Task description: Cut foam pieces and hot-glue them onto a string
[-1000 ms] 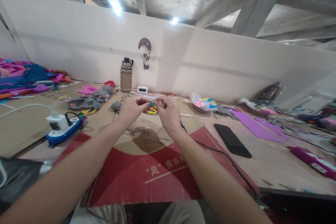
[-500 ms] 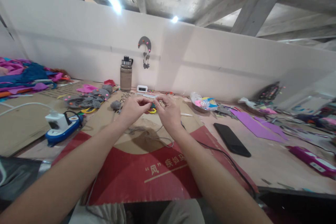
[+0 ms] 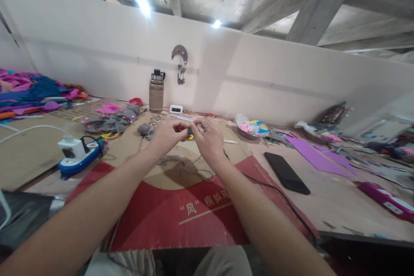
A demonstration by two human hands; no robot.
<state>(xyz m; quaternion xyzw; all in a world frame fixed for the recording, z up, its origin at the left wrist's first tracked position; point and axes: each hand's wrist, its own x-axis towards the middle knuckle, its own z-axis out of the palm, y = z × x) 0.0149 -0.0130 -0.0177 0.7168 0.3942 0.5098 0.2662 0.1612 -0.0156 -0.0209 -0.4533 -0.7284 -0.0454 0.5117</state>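
My left hand (image 3: 170, 136) and my right hand (image 3: 208, 138) meet above a cardboard sheet, fingertips pinched close together. Whatever lies between the fingertips is too small and hidden to make out. Loose grey yarn (image 3: 174, 160) is spread on the cardboard under my hands, and one strand runs up towards my right hand, where it goes out of sight. Left of my left hand sits a small grey ball of yarn (image 3: 143, 129). Yellow scissor handles (image 3: 190, 137) show partly behind my fingers.
Grey felt pieces with pink beads (image 3: 110, 121) and a blue power strip (image 3: 80, 161) lie left. A water bottle (image 3: 156, 92) and small white clock (image 3: 176, 109) stand behind. On the right are a black phone (image 3: 286, 172), purple felt (image 3: 315, 155), a bowl (image 3: 250, 131) and a magenta device (image 3: 386, 198).
My hands stay pinched together, with only a slight shift of the fingers. The whole view has moved very slightly. The yarn on the cardboard lies as before.
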